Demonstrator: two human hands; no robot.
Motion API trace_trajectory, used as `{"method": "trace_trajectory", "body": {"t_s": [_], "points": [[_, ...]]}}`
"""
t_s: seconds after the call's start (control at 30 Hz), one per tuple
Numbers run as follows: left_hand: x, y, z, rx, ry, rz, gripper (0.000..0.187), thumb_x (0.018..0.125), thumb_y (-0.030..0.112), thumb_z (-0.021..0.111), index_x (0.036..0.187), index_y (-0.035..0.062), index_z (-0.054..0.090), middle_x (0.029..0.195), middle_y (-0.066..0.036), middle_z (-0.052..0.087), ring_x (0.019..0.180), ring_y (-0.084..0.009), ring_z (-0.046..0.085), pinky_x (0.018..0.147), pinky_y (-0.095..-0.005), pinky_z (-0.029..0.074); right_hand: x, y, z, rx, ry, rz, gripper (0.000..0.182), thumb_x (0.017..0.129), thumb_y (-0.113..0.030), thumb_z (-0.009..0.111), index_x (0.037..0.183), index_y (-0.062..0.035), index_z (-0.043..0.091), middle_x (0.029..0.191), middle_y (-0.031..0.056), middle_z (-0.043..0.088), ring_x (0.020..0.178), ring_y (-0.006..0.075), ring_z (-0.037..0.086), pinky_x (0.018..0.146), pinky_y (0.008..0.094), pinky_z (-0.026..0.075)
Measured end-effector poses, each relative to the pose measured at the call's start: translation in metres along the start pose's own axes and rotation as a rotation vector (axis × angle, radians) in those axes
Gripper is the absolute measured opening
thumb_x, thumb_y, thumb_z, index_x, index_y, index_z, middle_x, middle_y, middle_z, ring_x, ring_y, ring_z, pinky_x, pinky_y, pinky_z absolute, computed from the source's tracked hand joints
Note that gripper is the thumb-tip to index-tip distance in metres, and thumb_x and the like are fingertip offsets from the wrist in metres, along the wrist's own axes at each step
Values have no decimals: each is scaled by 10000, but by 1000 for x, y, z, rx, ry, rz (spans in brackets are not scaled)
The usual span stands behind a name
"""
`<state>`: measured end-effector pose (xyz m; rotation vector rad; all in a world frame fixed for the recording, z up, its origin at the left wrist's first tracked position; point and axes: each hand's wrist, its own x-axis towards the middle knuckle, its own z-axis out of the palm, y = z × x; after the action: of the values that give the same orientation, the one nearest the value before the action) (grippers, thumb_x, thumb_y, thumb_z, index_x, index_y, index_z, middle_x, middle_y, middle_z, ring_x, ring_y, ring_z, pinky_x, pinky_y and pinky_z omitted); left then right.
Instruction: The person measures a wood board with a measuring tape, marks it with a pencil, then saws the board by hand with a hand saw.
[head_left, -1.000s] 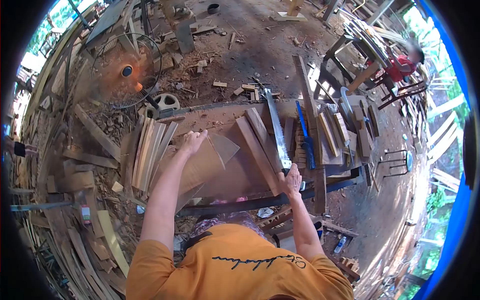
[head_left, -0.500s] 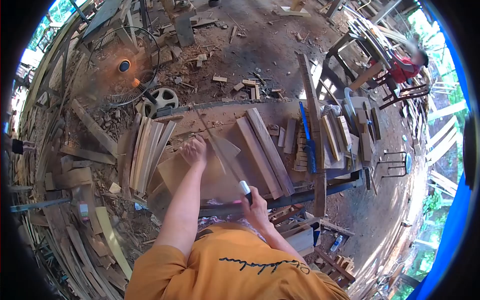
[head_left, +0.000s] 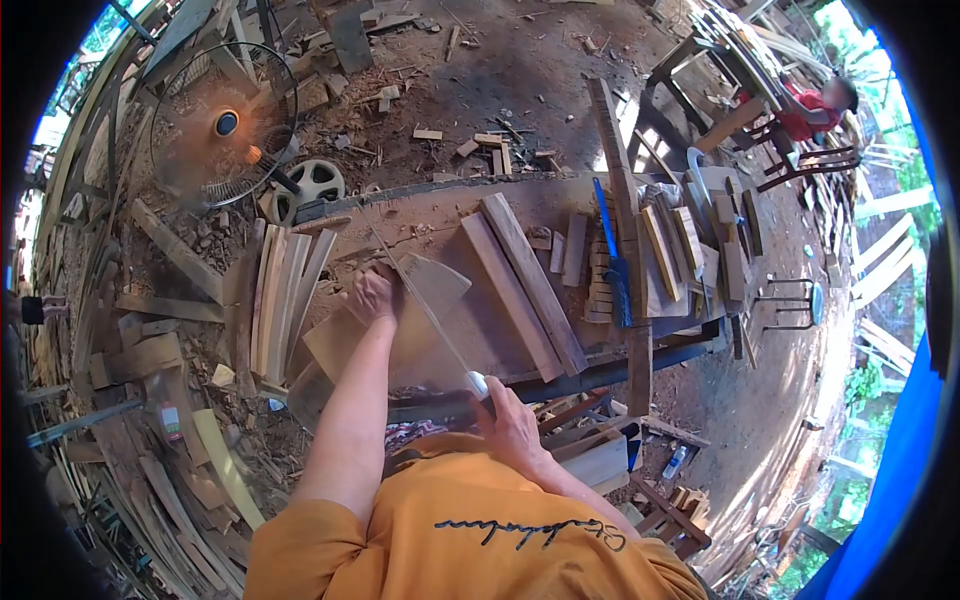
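A thin, pale brown board [head_left: 340, 345] lies on the workbench in front of me. My left hand [head_left: 373, 294] rests on its far part, fingers curled at the board, apparently gripping it. Closed around the pale handle of a handsaw [head_left: 425, 309] is my right hand [head_left: 508, 425], close to my body at the bench's near edge. The long, narrow blade slants away from me to the left across the board, passing just right of my left hand. An angled end of the board shows to the right of the blade. Contact between teeth and board is too fine to tell.
Two long timber pieces [head_left: 525, 285] lie right of the board; upright strips [head_left: 290, 295] stand left. Further right are a blue-handled tool [head_left: 612, 260] and stacked offcuts [head_left: 665, 255]. A fan [head_left: 227, 123] stands beyond the bench. A person in red [head_left: 808, 110] sits far right.
My right hand has drawn the saw handle slightly toward me and left. My left hand stays at the board. The view has shifted a little.
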<state>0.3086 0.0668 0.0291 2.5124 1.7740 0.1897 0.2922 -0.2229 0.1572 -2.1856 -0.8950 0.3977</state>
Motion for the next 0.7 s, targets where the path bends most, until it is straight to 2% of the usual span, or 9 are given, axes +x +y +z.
{"method": "trace_trajectory", "body": {"t_s": [0.07,0.13,0.17,0.2,0.27,0.3,0.43,0.6,0.7], "points": [[-15,2,-9,-18,-39,4,422,936,363,417,792,113,724,927,-109,707,890,-289,662,867,-489,412,-5,-1,-8,-24,-27,-5,383,914,-223,637,1214,-56,465,803,179,583,655,370,630,529,458,508],[-28,5,-14,-5,2,87,387,941,363,408,891,119,704,1039,-107,673,1037,-255,607,911,-482,390,-7,-1,-10,-46,-47,-4,390,914,-224,636,1222,-57,464,796,174,577,645,364,628,523,451,508],[-28,2,-11,-11,-59,51,392,948,365,388,931,105,682,1066,-107,658,1103,-260,567,921,-501,388,-9,1,-9,-51,-58,0,398,913,-227,636,1229,-58,462,789,169,572,641,360,625,519,448,507],[-27,1,-12,-13,-65,53,392,948,365,388,931,105,682,1066,-107,658,1103,-260,567,921,-501,388,-11,2,-7,-57,-70,3,407,912,-231,637,1236,-59,460,782,164,566,637,356,622,515,444,506],[-21,4,-13,-46,-96,-106,417,953,376,378,934,95,686,1074,-127,659,1107,-297,565,944,-510,379,-9,6,-3,-59,-88,20,410,907,-233,640,1232,-58,461,776,160,559,642,356,615,530,447,502],[-20,7,-21,-57,-116,-115,426,953,385,378,941,93,688,1097,-132,658,1111,-324,562,956,-509,377,-9,8,-1,-41,-88,5,410,904,-230,643,1228,-56,462,775,159,558,648,356,613,539,450,499],[-17,8,-21,-56,-170,-126,427,954,389,384,946,89,689,1101,-132,661,1111,-323,566,964,-512,375,-13,9,-7,-6,-88,6,388,895,-220,651,1193,-46,475,767,156,554,660,359,610,559,453,496],[-17,-3,0,-66,-81,-94,396,942,401,419,968,105,682,1072,-123,671,1124,-316,568,963,-531,372,8,17,19,9,-70,26,326,889,-222,657,1111,-48,494,763,155,563,661,361,617,551,448,499],[-22,10,-25,-45,-122,-101,367,930,398,443,968,117,677,1065,-109,674,1117,-314,574,961,-529,376,27,14,35,7,-15,-17,288,885,-228,664,1044,-53,501,768,156,575,665,357,629,543,446,501]]}}
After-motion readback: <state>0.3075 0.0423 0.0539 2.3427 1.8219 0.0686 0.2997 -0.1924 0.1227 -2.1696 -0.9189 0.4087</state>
